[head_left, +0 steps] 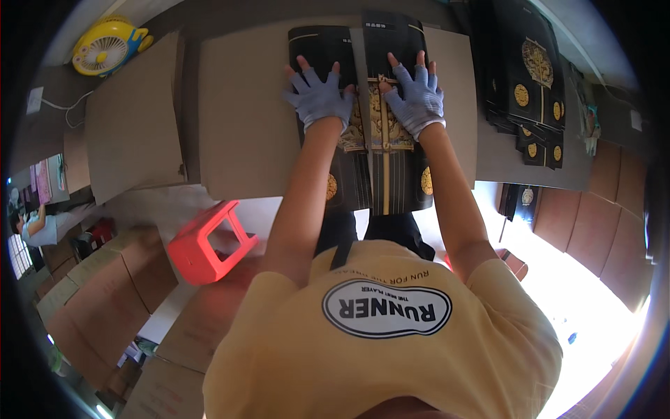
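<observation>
Two long black printed panels with gold patterns lie side by side on a flat cardboard sheet, a narrow gap between them. My left hand, in a grey-blue fingerless glove, rests flat with spread fingers on the left panel. On the right panel lies my right hand, gloved the same way, its fingers apart and the thumb near the gap. Neither hand grips anything. Both panels reach over the table's near edge toward my body. My palms hide part of the gold decoration.
Stacks of similar black and gold panels stand at the right. Bare cardboard extends left of the panels, with another sheet beyond. A yellow fan sits far left. Below are a red stool and cartons. Another person is far left.
</observation>
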Tool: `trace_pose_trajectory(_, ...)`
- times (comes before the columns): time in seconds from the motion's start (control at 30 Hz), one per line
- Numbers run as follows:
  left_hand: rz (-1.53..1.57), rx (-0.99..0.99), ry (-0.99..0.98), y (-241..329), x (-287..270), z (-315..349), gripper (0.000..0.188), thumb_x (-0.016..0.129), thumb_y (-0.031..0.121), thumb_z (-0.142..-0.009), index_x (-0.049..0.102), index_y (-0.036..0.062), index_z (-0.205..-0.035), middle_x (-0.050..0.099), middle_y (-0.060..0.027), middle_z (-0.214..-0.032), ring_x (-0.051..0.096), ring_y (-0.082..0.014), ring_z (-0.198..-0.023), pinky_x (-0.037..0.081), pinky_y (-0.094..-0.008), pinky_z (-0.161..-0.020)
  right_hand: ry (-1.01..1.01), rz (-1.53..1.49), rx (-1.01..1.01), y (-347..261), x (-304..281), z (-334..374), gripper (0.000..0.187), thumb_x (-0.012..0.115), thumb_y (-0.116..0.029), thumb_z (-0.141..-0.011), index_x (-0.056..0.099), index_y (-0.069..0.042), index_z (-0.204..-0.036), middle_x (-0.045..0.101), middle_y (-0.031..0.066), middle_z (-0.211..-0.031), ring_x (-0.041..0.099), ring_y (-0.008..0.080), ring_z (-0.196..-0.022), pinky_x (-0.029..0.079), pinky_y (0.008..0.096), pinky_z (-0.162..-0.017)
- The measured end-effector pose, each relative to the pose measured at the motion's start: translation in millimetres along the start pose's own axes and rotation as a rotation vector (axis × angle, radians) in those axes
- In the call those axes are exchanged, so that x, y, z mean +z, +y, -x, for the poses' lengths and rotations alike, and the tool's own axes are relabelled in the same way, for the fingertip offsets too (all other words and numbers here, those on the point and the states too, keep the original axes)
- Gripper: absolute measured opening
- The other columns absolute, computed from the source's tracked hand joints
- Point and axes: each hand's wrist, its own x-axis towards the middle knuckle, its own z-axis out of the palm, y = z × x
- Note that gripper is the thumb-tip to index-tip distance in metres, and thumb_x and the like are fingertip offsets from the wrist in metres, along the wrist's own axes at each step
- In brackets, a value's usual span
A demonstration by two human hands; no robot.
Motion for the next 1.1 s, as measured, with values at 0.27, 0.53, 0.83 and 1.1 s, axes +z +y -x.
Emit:
trace_pose_trajectory(0.27,0.053,0.017,-0.083,-12,21,-26,0.058,0.052,0.05,-0.091,0.045,0.0249,-0.142,0.031,-0.0118,-0.154,0.031,-0.0402,-0.137,0.027,-0.0523,-0.108,0.016,0.092,-0.068,8,35,3,0.06,0.047,-0.061,-0.089,0.039,-0.04,-0.144,0.021,0.0151,-0.158,0.017,0.0431,-0.145,0.023,0.0692,-0.105)
trace_pose_trajectory(0.53,-0.022,-0.048,0.317,-8,60,-30,0.061,0.052,0.047,-0.09,0.041,0.022,-0.145,0.024,-0.0267,-0.152,0.031,-0.0419,-0.136,0.026,-0.0515,-0.109,0.057,0.15,-0.071,4,41,3,0.058,0.043,-0.063,-0.09,0.04,-0.04,-0.143,0.024,0.0113,-0.157,0.017,0.0392,-0.145,0.019,0.0705,-0.106)
trace_pose_trajectory(0.83,-0.01,0.065,0.393,-3,61,-25,0.057,0.053,0.038,-0.087,0.049,0.0125,-0.138,0.032,-0.0278,-0.148,0.035,-0.0446,-0.132,0.03,-0.0522,-0.109,0.08,0.218,-0.119,0,58,12,0.062,0.056,-0.053,-0.083,0.048,-0.029,-0.139,0.03,0.0172,-0.153,0.018,0.0441,-0.142,0.017,0.0748,-0.103)
trace_pose_trajectory(1.1,0.005,0.115,0.476,-10,65,-26,0.054,0.057,0.036,-0.085,0.053,0.0132,-0.134,0.035,-0.0279,-0.145,0.039,-0.0438,-0.127,0.033,-0.0514,-0.107,0.124,0.211,-0.177,4,64,16,0.065,0.06,-0.054,-0.078,0.05,-0.029,-0.138,0.034,0.0161,-0.15,0.022,0.0438,-0.141,0.018,0.0744,-0.102)
